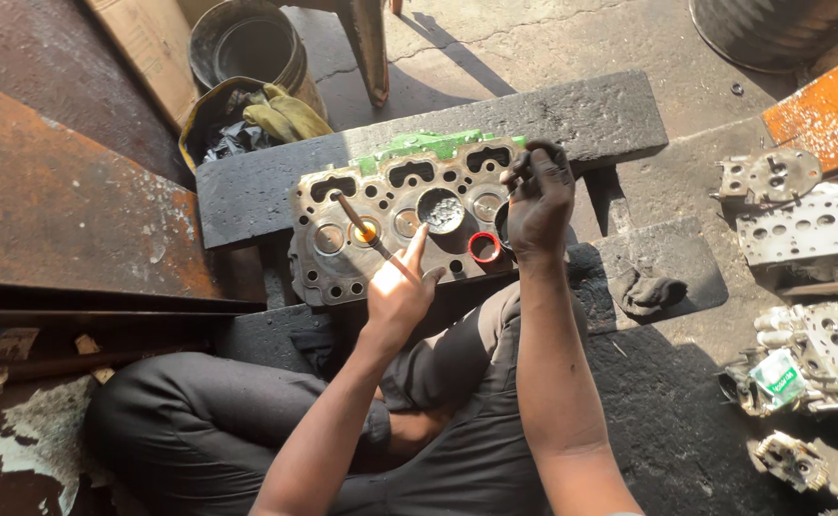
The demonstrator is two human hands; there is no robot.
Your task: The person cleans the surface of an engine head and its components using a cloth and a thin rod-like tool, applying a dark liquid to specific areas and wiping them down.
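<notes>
1. Cylinder head (395, 225): big grey metal casting, lying flat across dark plank (591, 115), just ahead of seated knees. Judged heavy, rigid, greasy; best gripped two-handed at short ends, not by port edges.
2. Right hand (537, 203): resting on head's right end, fingers curled at top edge, apparently steadying; hands apart.
3. Left hand (400, 287): closed around thin tool (359, 225), tip set in valve seat with yellowish paste. Tool stiff, light, likely slippery.
4. Round tin (440, 210) of grey paste sitting on head's middle; light, tips easily.
5. Red cap (483, 247) at front edge; tiny, loose, pinch by rim.
</notes>
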